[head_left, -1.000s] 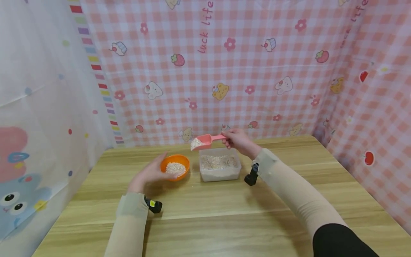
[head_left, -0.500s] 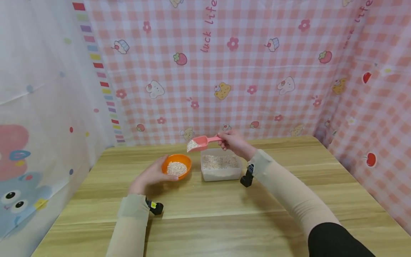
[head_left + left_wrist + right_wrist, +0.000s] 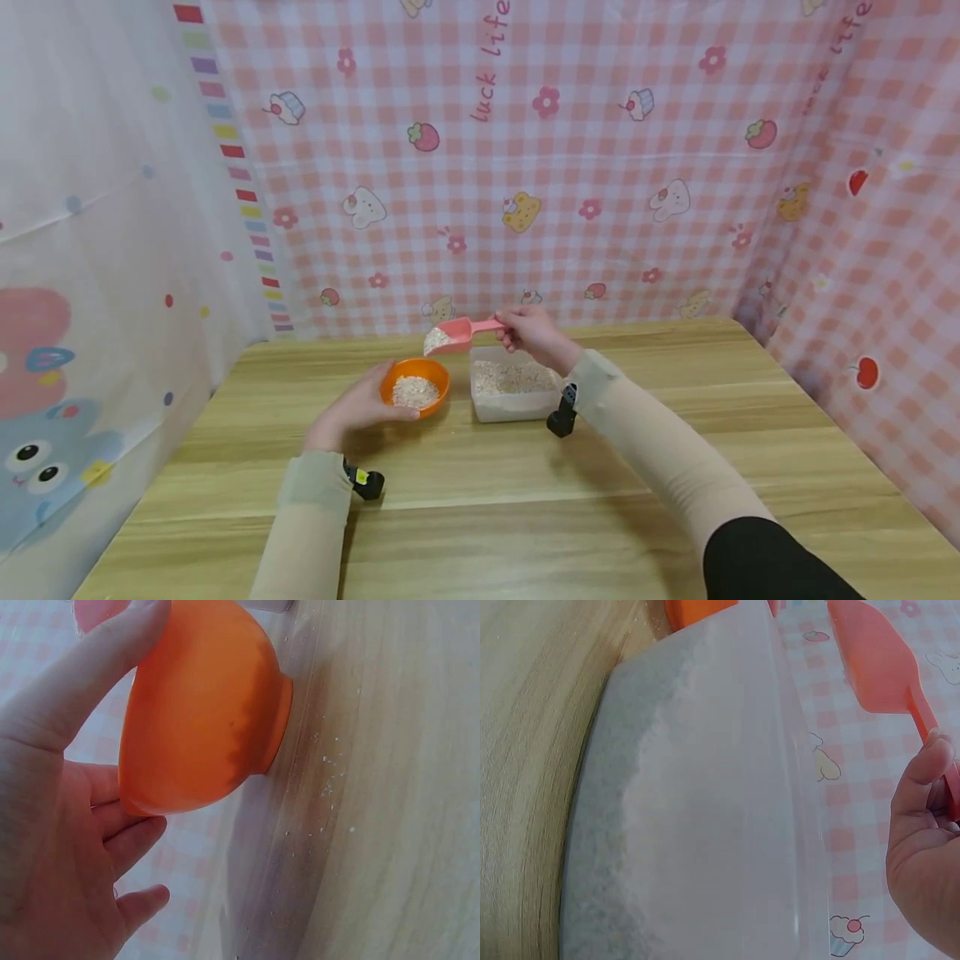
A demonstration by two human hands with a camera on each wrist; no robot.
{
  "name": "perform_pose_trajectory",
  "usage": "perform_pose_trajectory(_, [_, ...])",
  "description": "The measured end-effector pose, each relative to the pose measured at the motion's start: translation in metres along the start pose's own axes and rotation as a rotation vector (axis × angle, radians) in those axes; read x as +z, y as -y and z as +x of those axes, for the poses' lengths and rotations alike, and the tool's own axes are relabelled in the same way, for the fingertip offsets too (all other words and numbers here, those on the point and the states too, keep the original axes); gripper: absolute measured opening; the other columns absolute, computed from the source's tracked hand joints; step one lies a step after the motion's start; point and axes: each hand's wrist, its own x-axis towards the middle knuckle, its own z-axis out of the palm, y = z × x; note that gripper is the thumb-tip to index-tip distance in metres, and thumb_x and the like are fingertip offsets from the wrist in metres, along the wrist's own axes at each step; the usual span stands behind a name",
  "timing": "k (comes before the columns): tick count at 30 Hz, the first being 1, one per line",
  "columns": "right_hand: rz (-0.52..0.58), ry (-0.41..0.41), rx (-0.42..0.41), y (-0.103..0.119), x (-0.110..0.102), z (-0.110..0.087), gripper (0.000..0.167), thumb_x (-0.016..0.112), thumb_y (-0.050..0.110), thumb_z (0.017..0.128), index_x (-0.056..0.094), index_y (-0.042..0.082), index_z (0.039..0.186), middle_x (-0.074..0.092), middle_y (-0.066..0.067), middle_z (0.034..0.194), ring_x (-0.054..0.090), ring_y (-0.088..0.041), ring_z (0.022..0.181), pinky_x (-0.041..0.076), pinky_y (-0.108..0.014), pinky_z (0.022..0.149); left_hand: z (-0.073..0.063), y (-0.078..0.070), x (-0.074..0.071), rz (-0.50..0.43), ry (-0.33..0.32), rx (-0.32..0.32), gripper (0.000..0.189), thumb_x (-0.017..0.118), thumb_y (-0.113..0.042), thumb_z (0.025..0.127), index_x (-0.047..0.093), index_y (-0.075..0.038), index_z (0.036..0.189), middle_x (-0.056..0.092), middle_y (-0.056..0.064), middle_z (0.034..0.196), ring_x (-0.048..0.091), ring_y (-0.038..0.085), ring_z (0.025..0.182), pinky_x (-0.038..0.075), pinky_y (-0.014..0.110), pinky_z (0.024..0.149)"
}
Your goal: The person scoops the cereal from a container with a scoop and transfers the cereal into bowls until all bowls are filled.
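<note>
My left hand [image 3: 358, 410] holds an orange bowl [image 3: 199, 705], thumb on the near side and fingers round the far side. The bowl stands on the table with pale oat flakes [image 3: 415, 392] in it. My right hand [image 3: 536, 333] pinches the handle of a pink scoop [image 3: 459, 333]. Heaped flakes [image 3: 437, 340] lie at the scoop's tip, which hangs above the bowl's far right rim. In the right wrist view the scoop [image 3: 877, 664] shows its underside. Beside the bowl is a translucent rectangular tub [image 3: 517, 408] holding more flakes.
Small crumbs [image 3: 330, 769] are scattered on the wooden table [image 3: 480, 517] by the bowl. A pink checked cloth [image 3: 480, 167] hangs behind the table's far edge and along the right. A white patterned sheet [image 3: 112, 208] hangs at the left.
My right hand has carried the loaded scoop leftwards, from above the tub's left side to over the bowl's rim. The left hand keeps its hold on the bowl.
</note>
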Motion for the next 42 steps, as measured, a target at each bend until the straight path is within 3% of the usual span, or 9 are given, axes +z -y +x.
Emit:
perform_pose_trajectory(19, [-0.054,0.027,0.007,-0.005,0.029,0.010,0.029,0.050,0.011,0.102,0.060,-0.011,0.116,0.059,-0.007,0.067,0.050,-0.011,0.053,0.047,-0.020,0.049,0.000,0.001,0.000,-0.021,-0.014,-0.011,0.114,0.082,-0.049,0.072,0.019,0.002,0.153,0.024,0.022,0.156,0.026,0.040,0.140,0.023,0.056,0.112])
perform_pose_trajectory(32, [-0.155,0.070,-0.005,-0.012,0.047,0.017,0.025,0.051,0.011,0.101,0.065,-0.008,0.106,0.060,-0.008,0.066,0.052,-0.012,0.051,0.047,-0.021,0.047,0.001,0.001,-0.001,-0.073,-0.029,0.090,0.101,0.084,-0.038,0.073,0.031,0.000,0.149,0.040,0.021,0.147,0.039,0.038,0.132,0.031,0.055,0.108])
perform_pose_trajectory(37, [-0.257,0.099,-0.066,-0.014,0.061,0.015,0.024,0.051,0.009,0.100,0.067,-0.009,0.101,0.060,-0.009,0.064,0.052,-0.011,0.049,0.047,-0.021,0.045,-0.001,-0.001,-0.002,-0.105,-0.025,0.158,0.092,0.085,-0.032,0.074,0.036,-0.003,0.147,0.049,0.017,0.139,0.047,0.034,0.125,0.035,0.053,0.105])
perform_pose_trajectory(42, [-0.415,0.157,-0.152,-0.016,0.073,0.012,0.025,0.051,0.010,0.101,0.068,-0.005,0.091,0.059,-0.007,0.062,0.051,-0.012,0.048,0.048,-0.023,0.044,-0.003,-0.004,-0.002,-0.094,-0.026,0.111,0.095,0.084,-0.036,0.074,0.035,0.000,0.146,0.048,0.019,0.140,0.046,0.034,0.126,0.035,0.053,0.106])
